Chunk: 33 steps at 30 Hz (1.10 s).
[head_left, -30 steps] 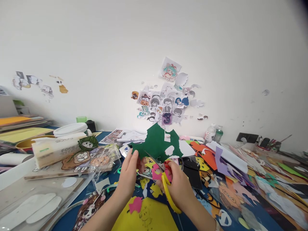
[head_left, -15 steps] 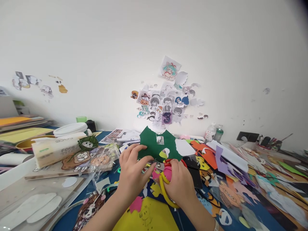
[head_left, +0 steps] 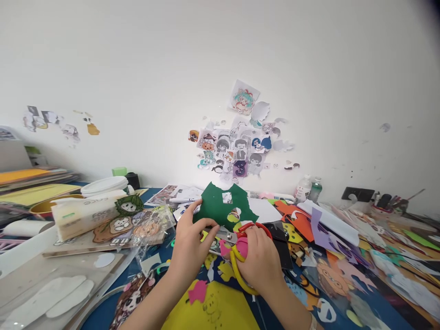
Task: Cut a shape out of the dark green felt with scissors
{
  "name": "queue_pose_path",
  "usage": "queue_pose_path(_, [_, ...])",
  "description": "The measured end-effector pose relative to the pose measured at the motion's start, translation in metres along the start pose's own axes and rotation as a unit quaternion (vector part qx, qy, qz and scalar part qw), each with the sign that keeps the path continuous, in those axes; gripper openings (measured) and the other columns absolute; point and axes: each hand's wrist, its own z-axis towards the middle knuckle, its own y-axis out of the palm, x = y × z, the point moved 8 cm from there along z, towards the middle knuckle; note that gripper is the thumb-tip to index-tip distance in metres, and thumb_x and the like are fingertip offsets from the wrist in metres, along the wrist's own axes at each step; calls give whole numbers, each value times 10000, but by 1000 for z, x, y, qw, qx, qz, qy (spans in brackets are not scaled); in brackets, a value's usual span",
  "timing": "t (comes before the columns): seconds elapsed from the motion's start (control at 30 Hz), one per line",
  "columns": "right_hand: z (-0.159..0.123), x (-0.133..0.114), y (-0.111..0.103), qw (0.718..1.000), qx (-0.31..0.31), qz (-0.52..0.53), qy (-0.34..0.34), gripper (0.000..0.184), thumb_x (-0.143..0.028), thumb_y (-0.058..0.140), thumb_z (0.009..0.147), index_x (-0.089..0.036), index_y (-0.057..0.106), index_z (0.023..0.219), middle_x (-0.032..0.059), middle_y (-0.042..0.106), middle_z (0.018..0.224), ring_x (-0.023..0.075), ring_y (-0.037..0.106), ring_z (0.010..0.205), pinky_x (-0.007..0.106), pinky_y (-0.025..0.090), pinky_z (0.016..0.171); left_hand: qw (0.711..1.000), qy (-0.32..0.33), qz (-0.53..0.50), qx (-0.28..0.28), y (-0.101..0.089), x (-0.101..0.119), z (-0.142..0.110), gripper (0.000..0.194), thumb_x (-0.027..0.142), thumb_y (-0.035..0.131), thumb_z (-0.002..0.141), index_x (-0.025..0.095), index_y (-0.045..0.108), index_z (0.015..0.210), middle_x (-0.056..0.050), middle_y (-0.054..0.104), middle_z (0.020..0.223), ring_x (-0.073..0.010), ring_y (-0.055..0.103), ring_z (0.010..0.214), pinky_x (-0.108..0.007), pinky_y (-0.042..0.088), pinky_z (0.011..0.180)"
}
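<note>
My left hand pinches the lower left edge of a dark green paper sheet with holes cut in it, holding it above the cluttered table. My right hand is closed in the handles of scissors with yellow and red loops; the blades point left, under the green sheet, close to my left fingers. A small pink scrap shows by the scissors' pivot. A yellow sheet with a pencil drawing lies just below both hands.
Coloured paper offcuts cover the blue table on the right. A tissue box, a white lidded tub and stacked card are at left. Two bottles stand by the wall, which carries stuck-on cartoon cutouts.
The green sheet has come down lower and closer to the table. My left hand moved from its bottom edge to grip nearer the scissors, and the scissors turned flatter with blades pointing left.
</note>
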Motion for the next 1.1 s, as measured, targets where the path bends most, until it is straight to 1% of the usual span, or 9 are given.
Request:
queue_pose_path(0.07, [1,0,0,1000,-2,-4,0,388,-453,574,766,-94,541,910,149,592,848,304,558,811,424,506,662,998,-41,-35,-20,4,-8,2,201,381,491,812,271,639,732,-82,360,1335,-338,335,1260,-575,398,923])
queue_pose_path(0.2, [1,1,4,1000,-24,-9,11,397,-442,612,741,-92,555,921,154,608,869,311,564,823,433,511,678,988,-106,-102,-40,7,-20,4,184,398,524,783,265,639,728,-72,369,1343,-318,414,1206,-521,444,895])
queue_pose_path(0.33, [0,2,6,999,-30,-13,11,421,-429,634,727,-81,560,950,163,617,900,320,566,855,442,514,701,981,-139,-128,-37,5,-27,6,200,422,541,762,257,644,713,-77,406,1314,-328,407,1210,-511,448,887])
queue_pose_path(0.47, [-2,2,6,999,-35,-11,10,417,-430,636,727,-79,563,940,162,616,895,316,568,853,440,517,705,981,-136,-140,-26,3,-30,8,211,417,523,767,258,632,681,-63,456,1259,-315,380,1227,-506,425,906])
queue_pose_path(0.63, [1,3,5,999,-25,-17,10,410,-407,645,716,-85,558,955,149,609,897,307,566,848,431,520,697,980,-138,-145,-3,0,-35,9,202,407,515,771,252,617,693,-62,546,1088,-270,480,1078,-477,427,885])
queue_pose_path(0.73, [2,4,3,1000,-17,-22,3,424,-404,652,704,-80,553,960,148,604,890,301,563,838,424,520,693,980,-142,-139,12,-2,-38,9,203,412,511,773,249,605,696,-58,547,1030,-254,486,1028,-450,436,850])
queue_pose_path(0.87, [4,6,1,1000,-15,-21,-1,377,-391,636,712,-99,546,933,134,598,867,288,561,815,414,518,678,981,-138,-133,20,-4,-39,9,184,397,508,788,252,601,724,-53,548,1011,-244,486,1006,-435,433,834])
queue_pose_path(1.0, [4,8,-3,999,3,-34,-12,369,-431,605,738,-104,541,896,128,591,811,284,562,771,399,513,631,988,-104,-100,55,-11,-38,10,161,358,497,816,245,592,751,-48,559,972,-226,484,968,-411,432,817])
queue_pose_path(1.1, [4,11,-7,999,23,-36,-15,382,-481,554,773,-111,538,866,124,583,769,275,565,732,373,506,580,994,-35,-38,101,-22,-29,9,137,309,489,835,233,593,787,-48,566,946,-212,469,945,-391,420,818])
